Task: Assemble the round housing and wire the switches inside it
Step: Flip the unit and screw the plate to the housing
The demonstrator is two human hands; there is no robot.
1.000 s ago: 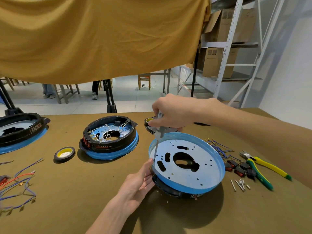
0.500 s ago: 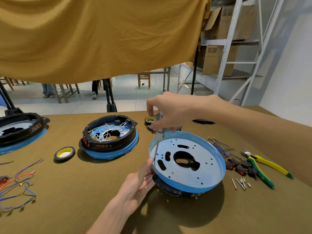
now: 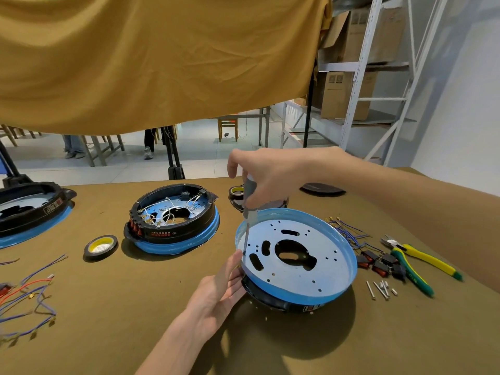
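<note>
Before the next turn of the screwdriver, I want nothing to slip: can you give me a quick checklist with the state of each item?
1. Right hand grips the screwdriver handle: ok.
2. Shaft stands near upright, tip down at the left edge of the metal plate: ok.
3. Tip seated in a screw head: cannot tell, too small to see.
4. Left hand braces the housing at its left rim, fingers straight: ok.
5. Housing flat on the table: not ok, it sits tilted.
6. Spare screws lie within sight to the right: ok.
</note>
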